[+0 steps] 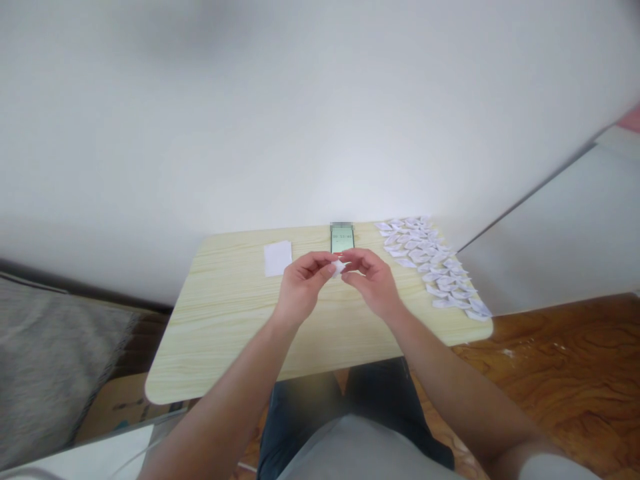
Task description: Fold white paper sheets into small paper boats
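Observation:
A small folded piece of white paper (339, 267) is held up over the middle of the table. My left hand (304, 280) pinches it between thumb and fingers from the left. From the right, the curled fingers and thumb of my right hand (371, 279) close on its other edge. The fingers hide part of the paper, so its exact shape is unclear. Just behind my fingertips lies a phone (342, 239) with a timer-like display. Left of it rests a stack of white paper sheets (278, 259).
Several folded white paper pieces (420, 250), pointed and boat-like, lie in rows along the right side of the light wooden table (215, 313). A white wall (300, 120) rises behind the table. A cardboard box (110, 407) stands at the lower left.

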A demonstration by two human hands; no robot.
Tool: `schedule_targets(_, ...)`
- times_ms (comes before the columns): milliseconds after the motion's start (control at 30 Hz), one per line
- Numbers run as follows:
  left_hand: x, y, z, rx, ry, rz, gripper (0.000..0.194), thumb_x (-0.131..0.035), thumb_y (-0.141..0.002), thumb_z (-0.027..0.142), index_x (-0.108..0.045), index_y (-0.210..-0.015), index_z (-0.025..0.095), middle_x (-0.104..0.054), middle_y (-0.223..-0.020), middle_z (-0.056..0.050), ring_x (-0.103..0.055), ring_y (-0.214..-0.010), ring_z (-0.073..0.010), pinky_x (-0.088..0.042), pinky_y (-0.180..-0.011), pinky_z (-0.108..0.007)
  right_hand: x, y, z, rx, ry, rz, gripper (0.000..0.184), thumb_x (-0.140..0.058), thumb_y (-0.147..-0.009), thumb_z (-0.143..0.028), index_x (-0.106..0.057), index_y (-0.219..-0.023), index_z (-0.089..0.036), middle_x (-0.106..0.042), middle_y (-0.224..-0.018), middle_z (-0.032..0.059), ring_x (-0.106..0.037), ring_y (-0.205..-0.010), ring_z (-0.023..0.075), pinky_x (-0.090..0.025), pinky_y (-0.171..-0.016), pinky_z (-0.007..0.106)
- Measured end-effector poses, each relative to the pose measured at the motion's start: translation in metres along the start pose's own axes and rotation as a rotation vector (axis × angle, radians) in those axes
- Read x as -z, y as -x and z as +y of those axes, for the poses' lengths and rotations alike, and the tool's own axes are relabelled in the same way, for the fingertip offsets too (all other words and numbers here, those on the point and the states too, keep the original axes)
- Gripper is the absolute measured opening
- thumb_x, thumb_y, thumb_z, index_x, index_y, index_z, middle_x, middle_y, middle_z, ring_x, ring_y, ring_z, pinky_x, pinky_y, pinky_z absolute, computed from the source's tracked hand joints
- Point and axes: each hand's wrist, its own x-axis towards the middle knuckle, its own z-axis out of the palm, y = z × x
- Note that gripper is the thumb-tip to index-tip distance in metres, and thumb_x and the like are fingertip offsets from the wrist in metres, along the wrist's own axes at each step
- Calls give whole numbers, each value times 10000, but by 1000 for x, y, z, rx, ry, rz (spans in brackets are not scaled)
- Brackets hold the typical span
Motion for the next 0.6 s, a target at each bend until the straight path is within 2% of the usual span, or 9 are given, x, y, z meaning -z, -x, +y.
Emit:
schedule_targets(100,1,1,2,23,52,-43,220,-773,-863,374,-758,-979,187,-749,-843,-44,-678,-776,-166,-568,-771,-329,3,4,-1,24,9,-71,305,-828,-786,-329,-750,-1074,-268,-785,-1042,43,-735,-943,217,-600,-787,340)
schedule_targets(233,0,6,6,26,45,-68,242,-806,-842,364,-755,-999,187,-748,-846,-43,-686,-802,-167,-566,-789,-320,7,7,-5,57,44,-53,203,-829,-816,-356,-763,-969,-241,-779,-934,33,-736,-872,199,-600,-772,323)
schedule_targets(400,-2,12,8,-6,-71,-68,284,-813,-845,370,-771,-1084,223,-774,-984,-55,-689,-894,-185,-547,-831,-325,11,9,-8,85,117,-38,235,-858,-796,-379,-761,-946,-227,-772,-911,30,-712,-821,181,-586,-745,304)
schedule_targets(600,1,15,13,-38,-234,-38,209,-811,-851,382,-817,-1020,259,-769,-1006,-42,-676,-875,-179,-525,-769,-309,11,14,-11,108,190,-21,213,-838,-821,-403,-761,-931,-238,-776,-903,25,-716,-806,182,-581,-749,307)
